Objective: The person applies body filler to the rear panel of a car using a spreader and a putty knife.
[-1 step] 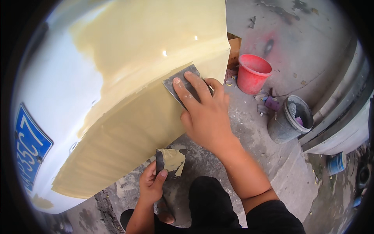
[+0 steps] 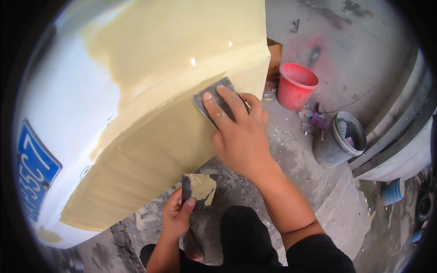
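Note:
My right hand point(image 2: 246, 141) grips a flat grey putty spreader point(image 2: 199, 98). Two fingers press on its face and the others curl at its far side, while the blade lies against the car's body panel point(image 2: 150, 150). Beige putty coats this lower panel, with faint stripes across it. Below, my left hand point(image 2: 176, 218) pinches a dark square putty plate point(image 2: 208, 182) between thumb and fingers. Beige putty is smeared over much of that plate. It is apart from the panel and the right hand.
White bodywork with a blue licence plate point(image 2: 38, 168) is on the left. Right of the car stand a red bucket point(image 2: 293, 91) and a dark grey bucket point(image 2: 330, 148). A large curved panel point(image 2: 396, 150) and a blue can point(image 2: 392, 192) are farther right.

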The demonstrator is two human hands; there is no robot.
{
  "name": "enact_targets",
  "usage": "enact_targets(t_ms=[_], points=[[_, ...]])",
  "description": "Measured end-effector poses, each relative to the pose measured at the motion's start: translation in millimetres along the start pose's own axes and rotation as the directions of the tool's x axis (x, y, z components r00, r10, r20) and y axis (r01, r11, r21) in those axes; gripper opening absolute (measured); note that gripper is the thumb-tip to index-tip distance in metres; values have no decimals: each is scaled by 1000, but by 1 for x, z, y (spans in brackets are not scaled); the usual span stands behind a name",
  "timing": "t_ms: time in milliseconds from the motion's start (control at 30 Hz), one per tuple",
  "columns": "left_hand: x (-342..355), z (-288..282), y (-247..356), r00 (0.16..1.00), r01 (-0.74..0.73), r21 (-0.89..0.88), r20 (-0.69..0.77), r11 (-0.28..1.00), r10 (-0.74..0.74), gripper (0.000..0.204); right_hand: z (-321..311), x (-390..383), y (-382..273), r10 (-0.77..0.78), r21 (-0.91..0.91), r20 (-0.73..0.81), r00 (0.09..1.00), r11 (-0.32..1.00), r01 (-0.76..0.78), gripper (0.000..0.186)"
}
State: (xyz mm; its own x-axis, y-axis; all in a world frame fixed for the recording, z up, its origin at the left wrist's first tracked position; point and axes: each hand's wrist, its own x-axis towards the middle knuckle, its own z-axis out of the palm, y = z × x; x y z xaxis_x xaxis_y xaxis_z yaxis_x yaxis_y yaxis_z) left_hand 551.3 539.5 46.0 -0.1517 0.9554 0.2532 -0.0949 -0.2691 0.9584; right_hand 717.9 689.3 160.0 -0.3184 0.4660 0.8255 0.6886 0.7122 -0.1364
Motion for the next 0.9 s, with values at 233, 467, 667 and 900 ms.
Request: enact_targets(t_ms=[233, 467, 667, 900], points=[[3, -5, -3, 1000, 2, -79, -18, 997, -3, 39, 8, -23, 8, -1, 40, 59, 998, 999, -1, 60], [6, -7, -6, 1000, -2, -112, -31, 994, -2, 41, 25, -56, 23, 3, 85, 116, 993, 996, -13, 65], [1, -13, -12, 998, -9, -111, -65, 994, 2, 43, 50, -97, 33, 16, 108, 154, 988, 994, -33, 59], [-5, -15, -12, 992, -67, -103, -112, 992, 56, 45, 86, -147, 47, 18, 120, 176, 984, 992, -40, 57]])
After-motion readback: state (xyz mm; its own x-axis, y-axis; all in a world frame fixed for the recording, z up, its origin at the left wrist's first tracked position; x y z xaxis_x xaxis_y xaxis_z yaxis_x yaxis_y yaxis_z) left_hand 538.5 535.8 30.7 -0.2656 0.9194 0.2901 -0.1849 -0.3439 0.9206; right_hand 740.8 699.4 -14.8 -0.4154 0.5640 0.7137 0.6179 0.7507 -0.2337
